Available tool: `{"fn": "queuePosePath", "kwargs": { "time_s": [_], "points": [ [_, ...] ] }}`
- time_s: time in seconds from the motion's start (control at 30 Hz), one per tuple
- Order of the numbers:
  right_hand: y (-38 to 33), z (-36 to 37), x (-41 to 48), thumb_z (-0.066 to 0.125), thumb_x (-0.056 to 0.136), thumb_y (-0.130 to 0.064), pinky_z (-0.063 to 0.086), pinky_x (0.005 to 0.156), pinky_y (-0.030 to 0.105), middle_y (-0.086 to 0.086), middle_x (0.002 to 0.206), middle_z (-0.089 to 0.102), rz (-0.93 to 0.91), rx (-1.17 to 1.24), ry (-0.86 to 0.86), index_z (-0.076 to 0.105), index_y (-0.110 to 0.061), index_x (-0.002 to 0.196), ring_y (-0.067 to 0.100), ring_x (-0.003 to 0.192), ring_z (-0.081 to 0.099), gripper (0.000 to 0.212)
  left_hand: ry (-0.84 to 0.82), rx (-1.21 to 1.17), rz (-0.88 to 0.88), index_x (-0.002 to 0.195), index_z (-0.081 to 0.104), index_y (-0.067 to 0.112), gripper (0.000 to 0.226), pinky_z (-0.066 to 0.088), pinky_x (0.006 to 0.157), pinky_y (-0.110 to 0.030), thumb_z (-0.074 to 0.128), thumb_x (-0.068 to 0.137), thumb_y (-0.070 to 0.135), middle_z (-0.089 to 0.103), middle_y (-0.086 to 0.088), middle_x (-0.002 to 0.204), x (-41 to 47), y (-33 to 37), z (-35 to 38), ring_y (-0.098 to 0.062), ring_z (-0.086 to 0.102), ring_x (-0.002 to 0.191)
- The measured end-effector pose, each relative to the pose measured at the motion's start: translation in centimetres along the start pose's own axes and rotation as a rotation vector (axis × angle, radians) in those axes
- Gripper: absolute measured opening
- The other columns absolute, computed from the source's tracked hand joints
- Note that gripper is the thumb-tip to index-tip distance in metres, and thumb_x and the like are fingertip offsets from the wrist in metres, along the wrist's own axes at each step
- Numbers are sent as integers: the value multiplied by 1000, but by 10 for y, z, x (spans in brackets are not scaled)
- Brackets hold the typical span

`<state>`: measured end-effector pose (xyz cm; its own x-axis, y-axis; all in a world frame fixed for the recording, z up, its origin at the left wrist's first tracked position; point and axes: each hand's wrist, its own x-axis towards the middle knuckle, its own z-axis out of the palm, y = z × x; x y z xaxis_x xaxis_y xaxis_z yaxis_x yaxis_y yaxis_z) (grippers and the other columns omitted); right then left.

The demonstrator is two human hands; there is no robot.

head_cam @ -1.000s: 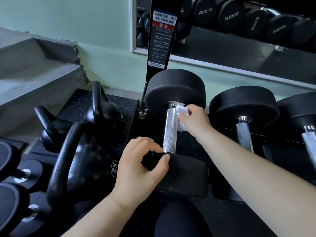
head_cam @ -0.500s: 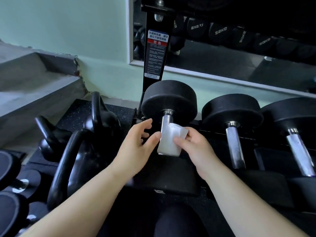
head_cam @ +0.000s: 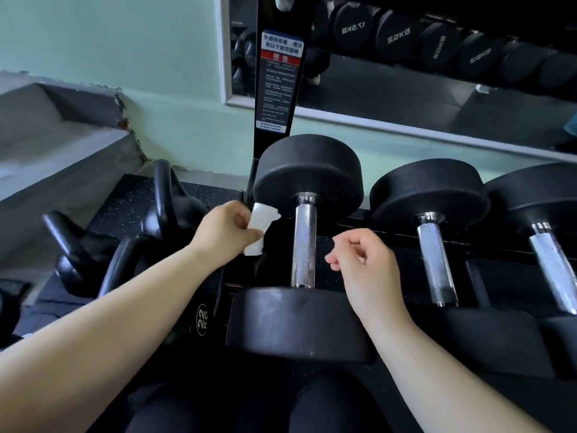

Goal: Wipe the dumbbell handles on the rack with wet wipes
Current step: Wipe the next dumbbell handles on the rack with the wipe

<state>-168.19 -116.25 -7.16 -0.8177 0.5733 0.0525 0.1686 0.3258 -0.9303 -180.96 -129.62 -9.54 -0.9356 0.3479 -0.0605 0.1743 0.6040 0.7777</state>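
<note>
A black dumbbell lies on the rack with its knurled steel handle (head_cam: 303, 245) bare and pointing away from me. My left hand (head_cam: 226, 234) is just left of that handle and pinches a folded white wet wipe (head_cam: 260, 228). My right hand (head_cam: 363, 264) hovers to the right of the handle with its fingers loosely curled and nothing in them. Neither hand touches the handle. Two more dumbbell handles, the nearer one (head_cam: 435, 257) and the one beyond it (head_cam: 552, 270), lie further right on the same rack.
Black kettlebells (head_cam: 175, 207) stand on the floor mat to the left. A black rack upright with a warning label (head_cam: 279, 79) rises behind the first dumbbell. A wall mirror (head_cam: 406, 57) reflects more dumbbells. Grey steps (head_cam: 53, 135) are at the far left.
The wipe has passed from my right hand to my left and come off the handle to its left side. My right hand has let go and drawn back to the right.
</note>
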Motion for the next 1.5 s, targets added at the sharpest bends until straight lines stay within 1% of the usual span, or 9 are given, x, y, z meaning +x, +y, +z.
{"fn": "queuePosePath", "kwargs": {
  "time_s": [0.2,0.43,0.63,0.87,1.07,1.2,1.3,1.4,1.5],
  "points": [
    [1,0,-1,48,83,-6,41,54,11,-5,60,60,21,-46,13,53,-23,66,9,60,56,25,-123,-122,139,67,57,16,17,34,53,-2,67,80,15,52,15,59,15,21,31,1,49,58],
    [0,1,-2,49,80,-7,42,55,15,-3,59,60,2,-91,11,54,-24,62,7,58,56,26,-273,-124,200,73,70,2,8,38,63,-3,75,72,9,58,14,64,-5,0,27,12,52,55],
    [0,2,-2,48,77,-7,42,55,15,-6,52,59,23,-100,30,53,-25,59,10,58,57,27,-114,-88,223,83,71,5,12,37,66,-5,72,76,14,59,5,78,25,26,28,-9,56,74],
    [-4,2,-3,48,80,-6,48,67,33,7,65,63,43,-134,24,54,-21,61,28,72,60,24,-428,-75,377,72,75,17,8,39,66,-3,79,67,12,55,15,68,-12,0,25,9,55,65],
    [-6,3,-3,48,78,-7,49,67,34,0,59,60,73,-136,36,54,-22,60,28,72,61,24,-223,-20,370,86,75,10,13,44,84,-21,75,73,15,56,2,85,26,30,22,-12,55,81],
    [-4,2,-4,50,78,-6,48,64,34,7,62,62,40,-166,44,55,-17,63,29,70,59,19,-384,11,433,85,75,8,15,37,70,-3,76,71,12,54,10,73,8,17,22,6,55,70],
    [-3,2,-4,51,79,-7,48,64,36,7,62,62,36,-185,45,56,-16,64,28,69,59,18,-433,-21,424,80,75,9,10,37,68,-2,76,71,13,51,17,70,-6,9,23,14,52,68],
    [-3,2,-5,51,78,-8,49,65,37,7,63,62,37,-184,39,56,-16,65,28,69,59,16,-232,30,482,87,75,14,13,38,71,-13,73,75,19,50,16,77,9,17,26,4,49,70],
    [-4,1,-6,52,78,-9,48,64,34,6,63,61,35,-184,40,56,-17,65,24,68,58,16,-87,39,445,93,74,11,18,34,69,-6,71,77,19,47,12,87,18,20,32,-6,49,83]
  ]
}}
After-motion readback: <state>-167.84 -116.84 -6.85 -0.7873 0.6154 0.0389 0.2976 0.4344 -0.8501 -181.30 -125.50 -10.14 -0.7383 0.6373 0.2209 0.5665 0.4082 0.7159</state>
